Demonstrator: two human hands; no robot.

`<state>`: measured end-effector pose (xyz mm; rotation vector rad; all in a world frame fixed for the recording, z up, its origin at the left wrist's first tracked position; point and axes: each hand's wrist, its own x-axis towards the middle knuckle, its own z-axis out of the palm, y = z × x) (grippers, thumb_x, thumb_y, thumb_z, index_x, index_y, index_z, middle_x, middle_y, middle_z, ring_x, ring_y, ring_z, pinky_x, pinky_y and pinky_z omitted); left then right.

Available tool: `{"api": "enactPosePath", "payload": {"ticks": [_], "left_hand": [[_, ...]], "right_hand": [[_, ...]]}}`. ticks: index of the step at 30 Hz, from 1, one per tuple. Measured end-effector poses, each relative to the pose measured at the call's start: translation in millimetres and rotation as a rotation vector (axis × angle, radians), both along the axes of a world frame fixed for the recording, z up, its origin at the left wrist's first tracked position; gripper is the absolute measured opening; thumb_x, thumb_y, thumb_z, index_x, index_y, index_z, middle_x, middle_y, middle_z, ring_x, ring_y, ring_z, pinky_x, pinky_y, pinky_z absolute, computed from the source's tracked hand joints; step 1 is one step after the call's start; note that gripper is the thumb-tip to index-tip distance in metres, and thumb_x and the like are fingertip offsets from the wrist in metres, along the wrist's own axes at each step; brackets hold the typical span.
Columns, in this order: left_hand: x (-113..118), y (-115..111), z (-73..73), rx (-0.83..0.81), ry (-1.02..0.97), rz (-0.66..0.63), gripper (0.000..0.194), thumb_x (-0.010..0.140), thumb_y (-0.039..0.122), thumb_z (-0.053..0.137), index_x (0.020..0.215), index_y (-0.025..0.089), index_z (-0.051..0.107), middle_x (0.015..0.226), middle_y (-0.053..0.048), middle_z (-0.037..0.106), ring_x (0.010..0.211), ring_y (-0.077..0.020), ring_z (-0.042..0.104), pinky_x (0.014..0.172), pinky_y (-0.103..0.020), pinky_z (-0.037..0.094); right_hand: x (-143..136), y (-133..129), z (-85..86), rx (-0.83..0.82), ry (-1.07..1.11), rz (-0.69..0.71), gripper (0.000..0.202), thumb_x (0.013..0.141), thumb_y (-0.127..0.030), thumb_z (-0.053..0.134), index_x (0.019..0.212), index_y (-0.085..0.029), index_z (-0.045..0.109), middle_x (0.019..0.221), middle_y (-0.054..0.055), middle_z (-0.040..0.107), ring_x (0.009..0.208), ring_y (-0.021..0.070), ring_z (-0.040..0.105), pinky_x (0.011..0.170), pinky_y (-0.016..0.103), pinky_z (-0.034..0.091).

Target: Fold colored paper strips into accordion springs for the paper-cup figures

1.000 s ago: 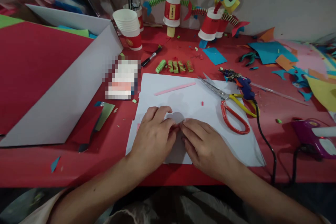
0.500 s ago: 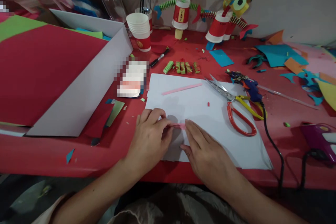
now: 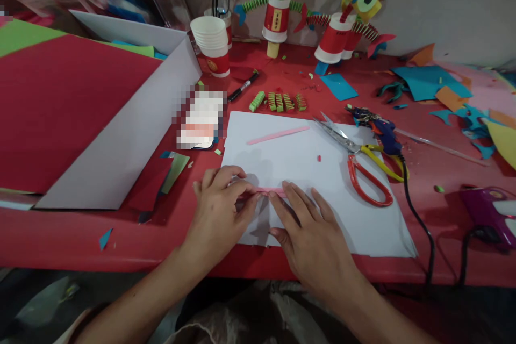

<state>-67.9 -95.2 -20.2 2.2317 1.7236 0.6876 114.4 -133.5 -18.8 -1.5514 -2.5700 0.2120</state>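
A narrow pink paper strip point(image 3: 271, 191) lies across the white paper sheet point(image 3: 290, 153), partly hidden under my fingers. My left hand point(image 3: 220, 204) pinches its left end between thumb and forefinger. With fingers stretched out and a little spread, my right hand point(image 3: 310, 220) presses the strip's right part down on the sheet. Beyond the hands rests a second pink strip point(image 3: 278, 135), flat and untouched. A tiny red scrap point(image 3: 319, 158) sits to the right of it. Scissors point(image 3: 355, 148) with red and yellow handles lie on the sheet's right side, their blades parted.
Folded green and red paper springs point(image 3: 278, 101) line up behind the sheet. Paper-cup figures point(image 3: 276, 21) stand at the back. A blue glue gun point(image 3: 385, 134) trails its cord at right. Stacked cups point(image 3: 212, 45), a phone point(image 3: 203, 121) and a white box point(image 3: 121, 156) are at left.
My right hand has shifted slightly left along the pink strip, and its fingers have spread. My left hand has moved a little left, still pinching the end.
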Motion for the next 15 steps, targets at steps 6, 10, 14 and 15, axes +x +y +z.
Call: {"api": "enactPosePath", "payload": {"ticks": [6, 10, 14, 15], "left_hand": [[-1.6, 2.3, -1.4, 0.004, 0.01, 0.04, 0.011, 0.078, 0.031, 0.062, 0.073, 0.026, 0.07, 0.1, -0.004, 0.064, 0.092, -0.0253, 0.053, 0.076, -0.041, 0.039], [-0.9, 11.2, 2.3, -0.024, 0.026, 0.034, 0.011, 0.074, 0.031, 0.067, 0.065, 0.026, 0.07, 0.097, -0.003, 0.065, 0.094, -0.0274, 0.051, 0.079, -0.045, 0.038], [-4.0, 22.8, 7.2, -0.09, 0.072, -0.015, 0.017, 0.07, 0.031, 0.071, 0.055, 0.025, 0.068, 0.091, -0.003, 0.067, 0.093, -0.0283, 0.051, 0.078, -0.047, 0.037], [-6.1, 24.3, 7.9, -0.104, 0.079, -0.023, 0.019, 0.07, 0.032, 0.071, 0.054, 0.025, 0.067, 0.091, -0.003, 0.067, 0.093, -0.0286, 0.051, 0.078, -0.048, 0.037]], "right_hand": [[-2.7, -2.0, 1.1, -0.001, 0.013, -0.027, 0.046, 0.095, -0.035, 0.041, 0.138, -0.021, 0.041, 0.145, 0.013, 0.042, 0.131, 0.0287, 0.042, 0.107, 0.059, 0.028], [-6.8, -3.7, 2.0, 0.011, 0.001, -0.038, 0.045, 0.094, -0.035, 0.043, 0.138, -0.024, 0.042, 0.145, 0.015, 0.042, 0.13, 0.0303, 0.043, 0.107, 0.061, 0.025], [-9.5, -3.9, 3.1, -0.002, -0.024, -0.043, 0.046, 0.095, -0.036, 0.041, 0.139, -0.026, 0.04, 0.146, 0.016, 0.04, 0.132, 0.0311, 0.041, 0.106, 0.065, 0.021], [-9.7, -3.7, 3.2, -0.005, -0.026, -0.045, 0.045, 0.095, -0.036, 0.04, 0.139, -0.025, 0.04, 0.146, 0.015, 0.04, 0.132, 0.031, 0.04, 0.107, 0.065, 0.02]]}}
